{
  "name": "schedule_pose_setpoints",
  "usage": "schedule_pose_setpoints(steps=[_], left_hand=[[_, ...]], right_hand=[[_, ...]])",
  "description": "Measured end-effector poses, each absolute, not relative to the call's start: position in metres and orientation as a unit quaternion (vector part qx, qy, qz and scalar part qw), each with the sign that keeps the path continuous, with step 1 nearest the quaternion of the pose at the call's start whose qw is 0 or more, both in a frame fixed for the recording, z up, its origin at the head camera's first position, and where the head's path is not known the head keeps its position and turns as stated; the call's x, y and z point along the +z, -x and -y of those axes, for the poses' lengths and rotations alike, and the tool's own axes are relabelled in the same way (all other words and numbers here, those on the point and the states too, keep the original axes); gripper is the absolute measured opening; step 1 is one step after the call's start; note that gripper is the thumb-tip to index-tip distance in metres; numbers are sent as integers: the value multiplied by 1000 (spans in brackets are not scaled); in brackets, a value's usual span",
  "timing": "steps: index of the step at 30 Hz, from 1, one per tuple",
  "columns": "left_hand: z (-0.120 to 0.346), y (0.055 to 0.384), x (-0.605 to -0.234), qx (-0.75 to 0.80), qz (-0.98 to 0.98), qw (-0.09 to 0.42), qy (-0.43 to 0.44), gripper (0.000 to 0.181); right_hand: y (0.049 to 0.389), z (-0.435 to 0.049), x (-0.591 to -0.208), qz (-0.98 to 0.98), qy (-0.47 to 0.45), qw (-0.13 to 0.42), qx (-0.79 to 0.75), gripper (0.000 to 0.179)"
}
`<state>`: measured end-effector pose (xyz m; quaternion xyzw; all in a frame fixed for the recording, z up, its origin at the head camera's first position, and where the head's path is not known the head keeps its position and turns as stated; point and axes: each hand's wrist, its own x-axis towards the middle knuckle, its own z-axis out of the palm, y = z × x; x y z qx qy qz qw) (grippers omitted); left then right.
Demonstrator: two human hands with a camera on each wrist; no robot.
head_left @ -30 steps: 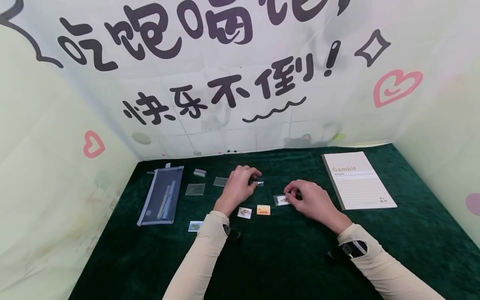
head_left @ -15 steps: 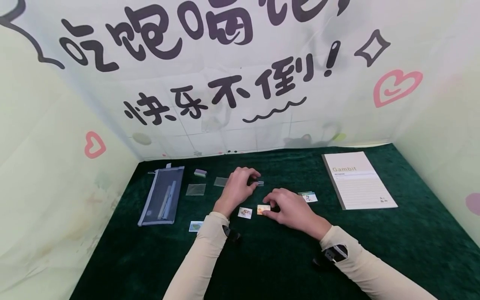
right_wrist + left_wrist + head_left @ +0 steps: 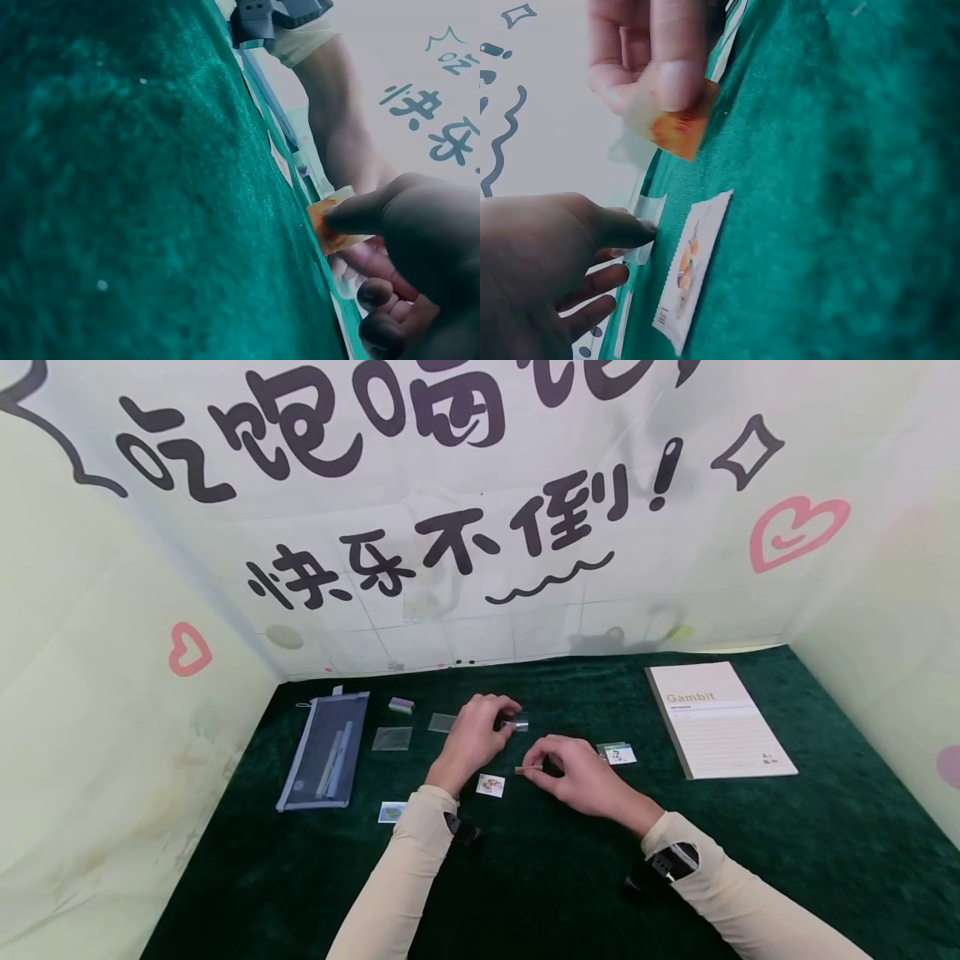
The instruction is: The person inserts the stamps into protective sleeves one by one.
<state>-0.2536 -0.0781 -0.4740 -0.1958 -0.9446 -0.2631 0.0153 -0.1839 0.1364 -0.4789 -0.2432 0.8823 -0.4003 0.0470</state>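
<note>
My right hand (image 3: 577, 775) pinches an orange postage stamp (image 3: 679, 139) between thumb and fingertips, lifted just off the green cloth and seen nearly edge-on in the head view. My left hand (image 3: 474, 733) pinches a small clear plastic sleeve (image 3: 651, 210) at the cloth, a little beyond the right hand. Between the two forearms lies a white stamp (image 3: 491, 786) with a pictured design and toothed edges. To the right of my right hand, another stamp (image 3: 619, 753) lies in or on sleeves; which, I cannot tell. Partly behind the left sleeve is a blue and green stamp (image 3: 391, 812).
Two more clear sleeves (image 3: 392, 738) lie left of my left hand, near a small purple and green block (image 3: 401, 705). A blue mesh pouch (image 3: 324, 752) with pens stands out at the far left. A notebook (image 3: 720, 720) lies at the right, and a printed backdrop hangs behind.
My right hand lets go of the sleeved stamp at the right, moves left to the orange stamp and lifts it from the cloth. The left hand stays in place with its sleeve.
</note>
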Motion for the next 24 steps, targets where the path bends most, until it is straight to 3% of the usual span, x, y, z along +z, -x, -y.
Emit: schedule_pose_setpoints(steps=[11,24], left_hand=[[83,237,-477,-398,896,54,192,16],[78,186,-472,-644,752,-22,141,17]], right_hand=[[187,-140,-484,-851,202,8,-484,10],[180,-146,-476,-818,160,-9,-552,14]])
